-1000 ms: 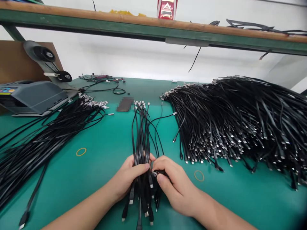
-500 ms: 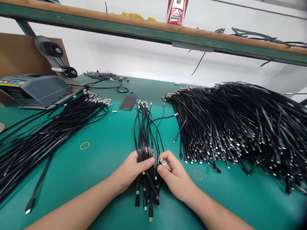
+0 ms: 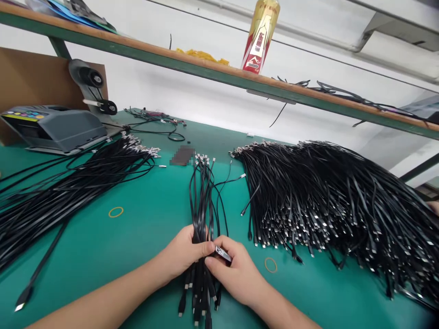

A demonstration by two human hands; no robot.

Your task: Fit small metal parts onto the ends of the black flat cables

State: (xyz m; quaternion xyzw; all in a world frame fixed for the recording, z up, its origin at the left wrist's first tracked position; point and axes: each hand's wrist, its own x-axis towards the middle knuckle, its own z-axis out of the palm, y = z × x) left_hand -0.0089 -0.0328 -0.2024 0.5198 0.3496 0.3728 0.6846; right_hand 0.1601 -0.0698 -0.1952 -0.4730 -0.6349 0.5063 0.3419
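Note:
My left hand [image 3: 188, 251] is closed round a bundle of black flat USB cables [image 3: 202, 196], thumb across the front. The cables' near plugs [image 3: 199, 297] hang below my fingers, and their far plugs lie on the green mat. In my right hand [image 3: 229, 267] is a small silver nail clipper [image 3: 222, 253], pinched between thumb and fingers. It is right beside the bundle, its tip close to my left thumb. Whether the clipper's jaws touch a cable cannot be made out.
A large heap of black cables [image 3: 308, 192] covers the right side; another pile [image 3: 85, 183] lies left. Rubber bands [image 3: 115, 212] rest on the mat. A grey machine [image 3: 65, 128] stands back left. Above runs a shelf [image 3: 154, 50] with a can [image 3: 261, 36]. Another person's hand [image 3: 434, 206] shows far right.
My right hand has moved left with the nail clipper, up to the bundle and my left thumb. The view has tilted upward, showing more of the shelf and can.

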